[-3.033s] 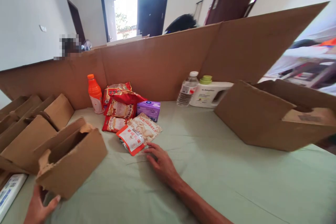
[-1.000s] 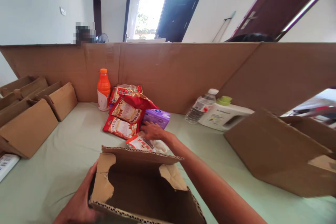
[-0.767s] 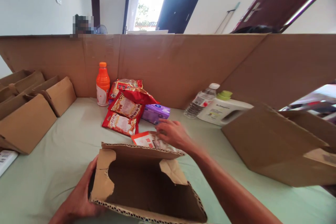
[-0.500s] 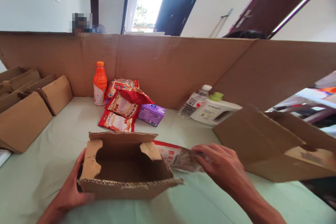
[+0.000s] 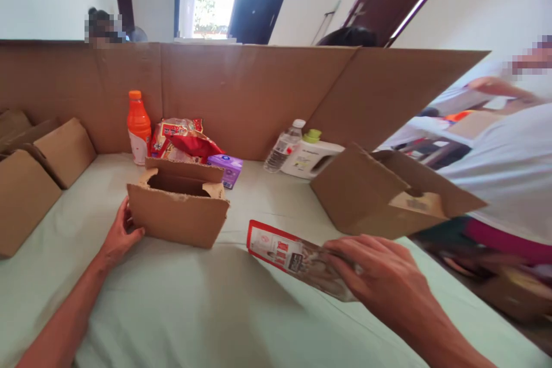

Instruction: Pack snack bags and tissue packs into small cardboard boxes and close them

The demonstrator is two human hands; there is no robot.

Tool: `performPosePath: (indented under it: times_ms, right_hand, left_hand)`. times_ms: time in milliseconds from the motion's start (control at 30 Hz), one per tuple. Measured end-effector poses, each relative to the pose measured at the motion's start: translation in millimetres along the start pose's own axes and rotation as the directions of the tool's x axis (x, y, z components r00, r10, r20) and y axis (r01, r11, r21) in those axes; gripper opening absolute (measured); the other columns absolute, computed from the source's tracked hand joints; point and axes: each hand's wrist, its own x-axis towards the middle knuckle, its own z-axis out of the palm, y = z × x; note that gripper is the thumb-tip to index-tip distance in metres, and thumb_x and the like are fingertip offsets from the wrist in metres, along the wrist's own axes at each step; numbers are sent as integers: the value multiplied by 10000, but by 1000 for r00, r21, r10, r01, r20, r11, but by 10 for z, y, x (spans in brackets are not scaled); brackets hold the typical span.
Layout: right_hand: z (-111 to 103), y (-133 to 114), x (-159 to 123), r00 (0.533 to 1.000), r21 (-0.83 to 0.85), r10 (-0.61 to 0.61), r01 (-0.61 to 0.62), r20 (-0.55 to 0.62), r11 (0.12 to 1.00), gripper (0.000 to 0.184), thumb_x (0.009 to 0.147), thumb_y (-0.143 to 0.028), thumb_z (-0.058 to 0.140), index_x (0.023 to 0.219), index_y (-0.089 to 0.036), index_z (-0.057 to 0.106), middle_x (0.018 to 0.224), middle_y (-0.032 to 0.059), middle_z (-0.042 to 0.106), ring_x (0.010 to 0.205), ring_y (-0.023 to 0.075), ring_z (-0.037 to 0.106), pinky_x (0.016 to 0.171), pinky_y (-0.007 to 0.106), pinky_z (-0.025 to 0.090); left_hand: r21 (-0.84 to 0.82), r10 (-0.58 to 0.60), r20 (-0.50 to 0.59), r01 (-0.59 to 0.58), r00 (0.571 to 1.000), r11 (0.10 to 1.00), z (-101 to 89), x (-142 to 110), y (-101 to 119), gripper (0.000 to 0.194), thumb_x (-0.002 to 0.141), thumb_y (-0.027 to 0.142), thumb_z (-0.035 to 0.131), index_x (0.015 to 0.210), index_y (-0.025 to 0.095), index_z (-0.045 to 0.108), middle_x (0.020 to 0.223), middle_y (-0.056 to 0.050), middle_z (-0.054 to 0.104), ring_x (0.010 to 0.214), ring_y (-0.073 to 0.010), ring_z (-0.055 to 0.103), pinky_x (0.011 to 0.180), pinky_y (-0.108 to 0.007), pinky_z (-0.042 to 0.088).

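My left hand (image 5: 122, 234) grips the lower left corner of a small open cardboard box (image 5: 176, 215), thumb at the front and fingers partly hidden behind its side. The box stands on the pale green cloth, its flaps up. In my right hand (image 5: 379, 270) is a flat packet (image 5: 287, 253) with a red edge and a printed front, pinched at its right end and held above the cloth, apart from the box. Behind the box lie red snack bags (image 5: 190, 141) and a purple carton (image 5: 230, 168), both partly covered by it.
An orange bottle (image 5: 138, 129) stands at the back left. A clear water bottle (image 5: 284, 146) leans by a white jug (image 5: 308, 158). Cardboard boxes sit left (image 5: 30, 201) and right (image 5: 357, 201). A cardboard wall (image 5: 259, 98) runs along the back. A person in white (image 5: 513, 167) is at the right.
The cardboard box has moved away from me, toward the snack bags, with my left hand on it. My right hand has drawn the packet clear of the box, nearer to me. The view has turned right.
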Motion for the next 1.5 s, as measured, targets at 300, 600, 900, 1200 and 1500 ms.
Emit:
performPosePath:
  times_ms: [300, 600, 900, 1200, 1500]
  right_hand:
    - [-447, -597, 145, 986, 343, -125, 81, 109, 936, 166, 951, -194, 530, 836, -231, 644, 773, 5, 720, 725, 168, 673, 845, 381, 461]
    - [71, -1394, 439, 970, 623, -189, 53, 155, 781, 173, 932, -177, 528, 860, -242, 672, 849, 26, 743, 969, 223, 681, 943, 450, 476]
    - [366, -1422, -229, 921, 625, 352, -373, 165, 685, 288, 907, -324, 653, 1185, -251, 641, 1219, 119, 706, 1139, 273, 667, 966, 472, 544]
    - [514, -2113, -317, 773, 752, 353, -618, 527, 230, 371, 898, -381, 654, 1226, -206, 659, 1129, 113, 758, 988, 268, 732, 871, 394, 604]
    - [409, -2101, -268, 923, 930, 174, -360, 343, 76, 175, 937, -373, 596, 976, -260, 723, 926, 81, 782, 853, 235, 745, 751, 359, 610]
  left_hand:
    - [405, 105, -46, -78, 993, 911, 83, -1070, 255, 571, 791, 413, 682, 1320, 232, 571, 1285, -119, 631, 1211, -311, 594, 1104, -561, 417]
    - [-27, -213, 302, 232, 929, 972, 480, -1291, 385, 476, 718, 439, 764, 1095, 175, 641, 1037, -93, 729, 892, -243, 694, 794, -360, 575]
    - [-344, -376, 184, 417, 908, 841, 390, -1334, 134, 439, 686, 486, 830, 868, 181, 572, 704, 42, 662, 593, -112, 600, 595, -225, 516]
    - [-376, -299, 230, 368, 926, 851, 357, -1384, 21, 325, 757, 433, 799, 891, 188, 632, 949, -32, 729, 761, -156, 671, 698, -259, 547]
    - [-86, -127, 506, 196, 853, 977, 79, -1324, 446, 342, 745, 211, 731, 1086, 235, 737, 1235, -94, 713, 1104, -278, 679, 930, -371, 542]
